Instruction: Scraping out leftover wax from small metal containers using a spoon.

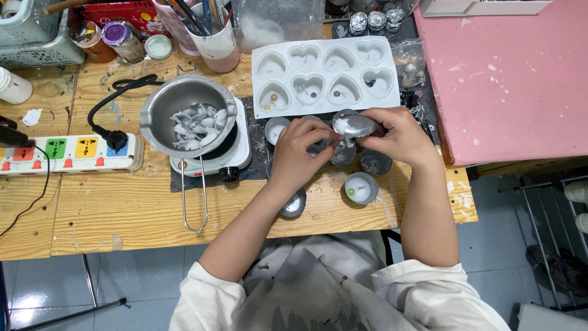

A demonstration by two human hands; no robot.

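Observation:
My right hand [398, 136] holds a small metal cup [353, 124], tipped on its side, with white wax inside. My left hand [300, 150] pinches at the cup's rim and the wax. Several small metal cups, such as one [361, 187] filled with white wax and a green bead, sit on the wooden table [122, 214] under and around my hands. A white heart-shaped mould tray [324, 73] lies just beyond, with small beads in some hearts. To the left, a metal pot [187, 113] of white wax pieces rests on a small white hotplate [236, 156].
A power strip [67, 153] with a black plug lies at the left. Jars, a cup of tools [211, 34] and a basket [33, 34] line the back edge. A pink board [508, 73] covers the right. A black mat [260, 165] lies under the hotplate.

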